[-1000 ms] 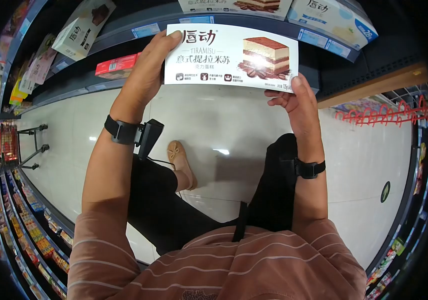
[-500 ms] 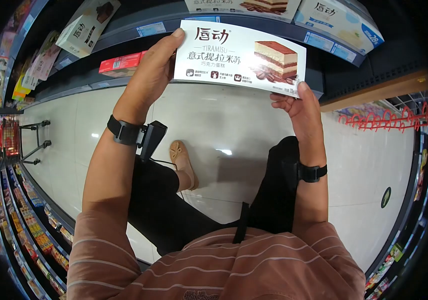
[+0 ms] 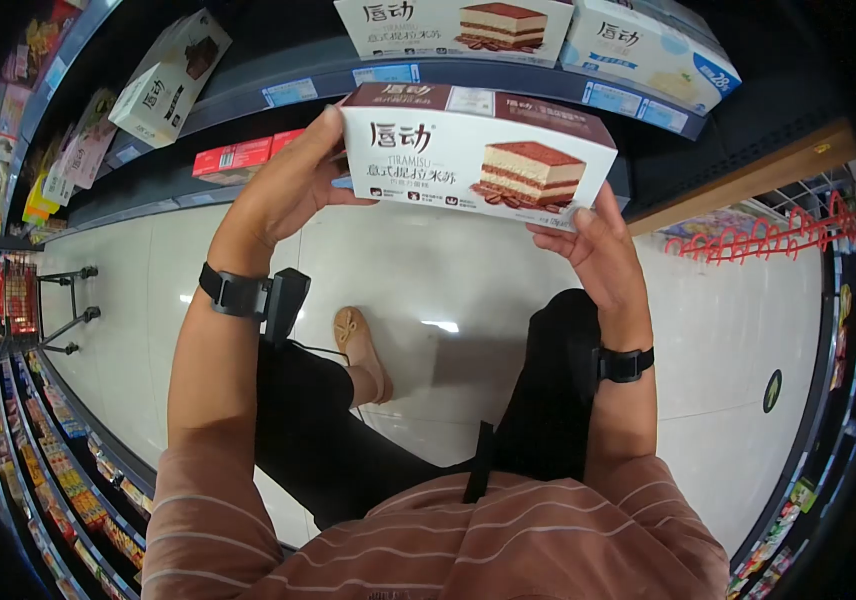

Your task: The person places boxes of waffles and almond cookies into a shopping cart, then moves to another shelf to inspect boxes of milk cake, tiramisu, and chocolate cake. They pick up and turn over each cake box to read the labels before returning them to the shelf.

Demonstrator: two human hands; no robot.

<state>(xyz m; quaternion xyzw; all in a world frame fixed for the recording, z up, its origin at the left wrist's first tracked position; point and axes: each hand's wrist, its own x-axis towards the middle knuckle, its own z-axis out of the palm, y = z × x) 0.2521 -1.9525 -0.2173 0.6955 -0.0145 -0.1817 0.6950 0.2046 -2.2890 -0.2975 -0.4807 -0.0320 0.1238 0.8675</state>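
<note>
Between both hands I hold a white and brown tiramisu cake box (image 3: 478, 160), its printed front facing me and its brown top showing. My left hand (image 3: 298, 170) grips the left end, thumb at the upper corner and fingers beneath. At the lower right corner my right hand (image 3: 603, 245) is closed on the box, thumb on the front. Behind it on the shelf stands a tiramisu box (image 3: 428, 30) with the same print. Beside that one is a white and blue box (image 3: 648, 50) with a "28" label.
The dark shelf edge (image 3: 518, 80) with price tags runs behind the held box. Red boxes (image 3: 238, 158) lie on a lower shelf. At right are red wire hooks (image 3: 768, 235); a red shopping cart (image 3: 13, 295) stands far left.
The box has tilted so that its brown top now shows, and it has come slightly lower and left with both hands. More of the shelf box behind is visible.
</note>
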